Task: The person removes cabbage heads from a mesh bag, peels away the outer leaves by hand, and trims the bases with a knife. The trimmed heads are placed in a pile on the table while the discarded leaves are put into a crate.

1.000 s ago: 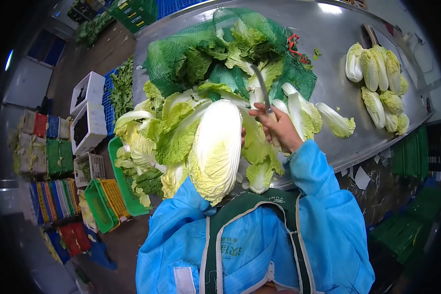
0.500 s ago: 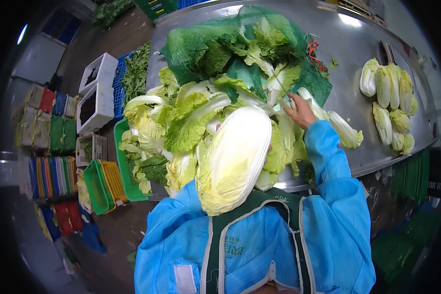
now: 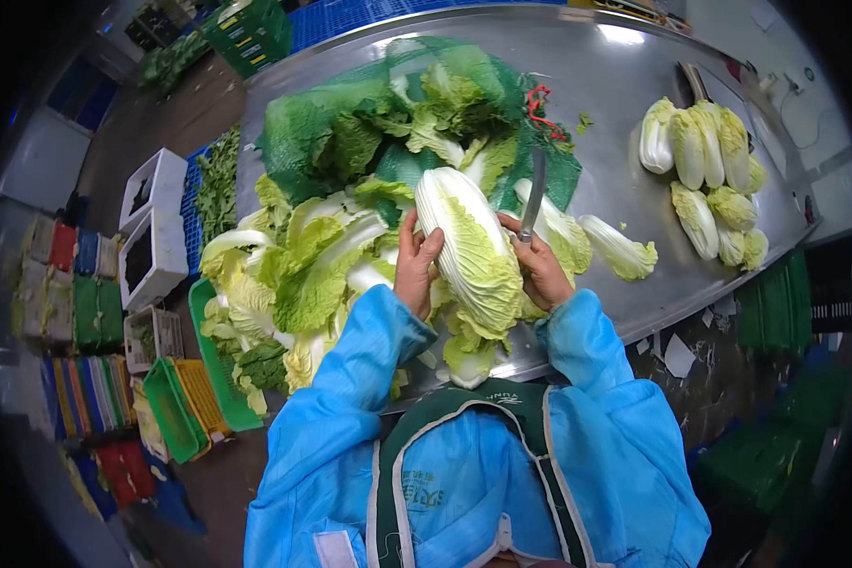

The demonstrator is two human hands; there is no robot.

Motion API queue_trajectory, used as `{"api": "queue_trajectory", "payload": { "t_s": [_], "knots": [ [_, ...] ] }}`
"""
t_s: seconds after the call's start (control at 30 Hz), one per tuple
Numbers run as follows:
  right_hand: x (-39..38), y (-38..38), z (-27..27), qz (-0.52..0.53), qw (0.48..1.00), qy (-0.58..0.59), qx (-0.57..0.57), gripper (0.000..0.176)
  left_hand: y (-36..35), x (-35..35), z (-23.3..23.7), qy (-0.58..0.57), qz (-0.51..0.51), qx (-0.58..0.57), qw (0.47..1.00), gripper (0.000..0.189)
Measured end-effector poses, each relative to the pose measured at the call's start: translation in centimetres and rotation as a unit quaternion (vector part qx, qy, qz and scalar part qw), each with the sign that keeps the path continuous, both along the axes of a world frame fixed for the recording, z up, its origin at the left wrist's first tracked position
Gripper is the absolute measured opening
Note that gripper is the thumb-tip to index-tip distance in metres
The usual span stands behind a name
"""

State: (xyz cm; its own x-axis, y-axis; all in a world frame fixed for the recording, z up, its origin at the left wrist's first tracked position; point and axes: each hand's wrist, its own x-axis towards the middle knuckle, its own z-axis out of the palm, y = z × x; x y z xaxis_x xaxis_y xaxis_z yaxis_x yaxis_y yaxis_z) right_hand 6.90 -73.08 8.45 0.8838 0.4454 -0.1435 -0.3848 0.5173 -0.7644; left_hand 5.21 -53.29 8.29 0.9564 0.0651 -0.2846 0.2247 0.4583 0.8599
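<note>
A pale napa cabbage (image 3: pixel 469 251) is held up over the table in front of me, its white base pointing away. My left hand (image 3: pixel 417 267) grips its left side, thumb toward the leaves. In my right hand (image 3: pixel 541 270) is a knife (image 3: pixel 536 194), blade pointing up and away, while the fingers sit right at the cabbage's right side. Loose outer leaves (image 3: pixel 322 260) heap to the left, partly under the left sleeve. Behind the cabbage a green mesh bag (image 3: pixel 303 133) lies with more leafy cabbage in it. A smaller trimmed cabbage (image 3: pixel 618 248) lies right of the knife hand.
Several trimmed cabbages (image 3: pixel 696 142) are piled on the right of the metal table (image 3: pixel 625 85), by a dark handle (image 3: pixel 693 80). A green crate (image 3: pixel 220 364) stands at the table's left edge. White foam boxes (image 3: pixel 156 241) and stacked crates (image 3: pixel 175 407) are farther left.
The cabbage has moved away from my chest and down toward the table, turning to show its leafy side. My right hand has brought the knife from the mesh bag to beside the cabbage.
</note>
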Motion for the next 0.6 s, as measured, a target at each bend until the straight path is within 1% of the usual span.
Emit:
{"api": "queue_trajectory", "payload": {
  "t_s": [0.1,0.13,0.2,0.23,0.27,0.3,0.37,0.4,0.5,0.53,0.6],
  "knots": [
    [0.4,-2.0,-3.1,-0.004,0.996,0.075,0.049,0.048,-3.4,1.3,-2.2,-0.017,0.032,-0.126,0.991,0.081],
    [0.2,-2.8,-3.5,-0.02,0.995,0.092,0.034,0.053,-4.2,1.4,-3.0,-0.002,0.036,-0.119,0.992,0.084],
    [0.3,-5.4,-5.0,-0.036,0.988,0.096,-0.112,0.053,-5.7,1.6,-4.6,-0.008,0.015,0.043,0.999,0.084],
    [0.1,-6.4,-5.2,-0.045,0.977,0.101,-0.183,0.054,-6.4,1.6,-5.5,-0.01,0.001,0.124,0.992,0.084],
    [-0.2,-7.1,-5.2,-0.089,0.974,0.132,-0.16,0.051,-7.1,1.6,-6.5,-0.032,-0.006,0.177,0.984,0.084],
    [-0.5,-7.6,-5.7,-0.105,0.972,0.128,-0.166,0.05,-7.8,1.7,-7.4,-0.053,-0.026,0.226,0.972,0.084],
    [-1.1,-8.4,-8.6,-0.135,0.968,0.119,-0.177,0.048,-9.2,2.1,-8.0,-0.099,-0.063,0.32,0.94,0.085],
    [-1.3,-9.2,-11.2,-0.144,0.968,0.133,-0.158,0.05,-9.9,2.2,-8.5,-0.079,-0.078,0.337,0.935,0.084],
    [-2.0,-9.9,-12.2,-0.151,0.972,0.149,-0.1,0.05,-10.6,2.8,-12.4,-0.035,-0.094,0.255,0.962,0.08],
    [-2.1,-10.0,-12.1,-0.147,0.972,0.161,-0.089,0.05,-10.5,3.2,-12.8,-0.027,-0.114,0.196,0.973,0.075],
    [-2.3,-10.0,-11.7,-0.139,0.972,0.171,-0.085,0.05,-10.5,2.7,-13.3,-0.03,-0.113,0.217,0.969,0.074]
  ]
}}
